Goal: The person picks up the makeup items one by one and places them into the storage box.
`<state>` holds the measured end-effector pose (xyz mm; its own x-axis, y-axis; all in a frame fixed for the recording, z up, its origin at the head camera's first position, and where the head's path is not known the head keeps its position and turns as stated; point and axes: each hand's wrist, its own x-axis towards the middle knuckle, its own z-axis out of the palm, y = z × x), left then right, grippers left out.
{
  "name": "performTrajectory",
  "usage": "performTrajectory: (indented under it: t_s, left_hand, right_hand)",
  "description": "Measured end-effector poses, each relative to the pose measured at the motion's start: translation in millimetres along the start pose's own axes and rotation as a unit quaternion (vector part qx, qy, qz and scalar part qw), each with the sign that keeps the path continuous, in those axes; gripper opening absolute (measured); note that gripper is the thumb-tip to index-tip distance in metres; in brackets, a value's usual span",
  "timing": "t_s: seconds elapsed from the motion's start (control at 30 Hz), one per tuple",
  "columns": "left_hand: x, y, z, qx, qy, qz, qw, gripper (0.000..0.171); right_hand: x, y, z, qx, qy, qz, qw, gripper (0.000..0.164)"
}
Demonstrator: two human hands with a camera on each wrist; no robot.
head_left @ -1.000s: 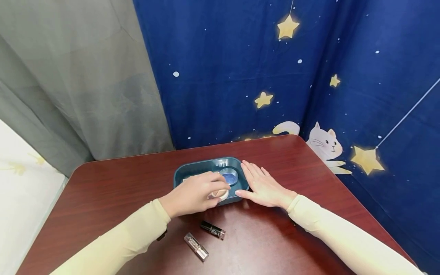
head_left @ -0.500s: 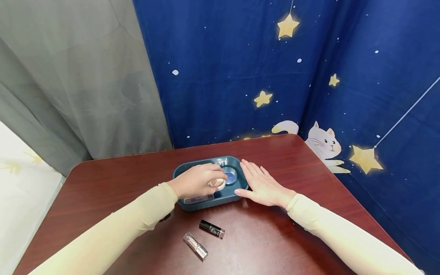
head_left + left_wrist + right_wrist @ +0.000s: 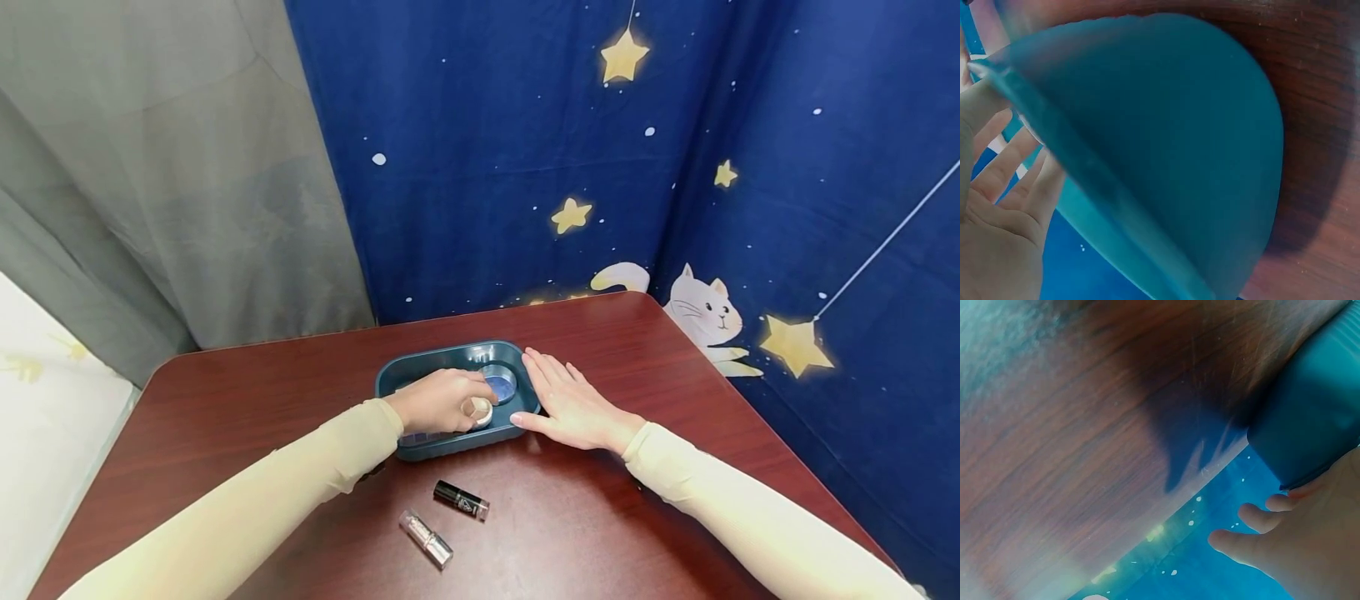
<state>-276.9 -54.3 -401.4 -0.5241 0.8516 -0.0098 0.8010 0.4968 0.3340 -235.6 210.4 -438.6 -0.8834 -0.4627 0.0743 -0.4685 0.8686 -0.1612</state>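
On the table stands a dark teal oval tray (image 3: 450,452). My left hand (image 3: 437,402) is inside it and pinches a small round compact (image 3: 481,408) with a white rim and beige top, low over the tray's middle. Next to the compact is a round tin (image 3: 501,385) with a blue middle. A flat palette (image 3: 415,437) lies at the tray's left, mostly hidden under my left hand and wrist. With fingers straight, my right hand (image 3: 573,408) rests against the tray's right end. The left wrist view shows the tray wall (image 3: 1172,125) in front of the left fingers, hiding their tips.
Two lipstick tubes lie on the table (image 3: 600,533) in front of the tray: a black one (image 3: 461,500) and a silver one with a clear end (image 3: 426,539). A grey curtain (image 3: 187,167) and a blue starry curtain (image 3: 480,167) hang behind the table.
My left hand, holding the compact, rose slightly toward the tray's middle, then sank lower into the tray. The right hand has stayed at the tray's right end.
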Motion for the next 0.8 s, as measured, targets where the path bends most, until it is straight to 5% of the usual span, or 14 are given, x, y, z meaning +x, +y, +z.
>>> performTrajectory:
  t_s: [0.27, 0.8]
  left_hand:
    - [5.3, -1.7, 9.9, -0.005, 0.006, 0.054, 0.9985, 0.024]
    - [14.0, -8.1, 15.2, -0.013, -0.029, 0.079, 0.9964, 0.023]
  right_hand:
    - [0, 1, -1, 0.001, 0.000, -0.001, 1.000, 0.103]
    - [0, 1, 1, 0.003, 0.007, -0.003, 1.000, 0.103]
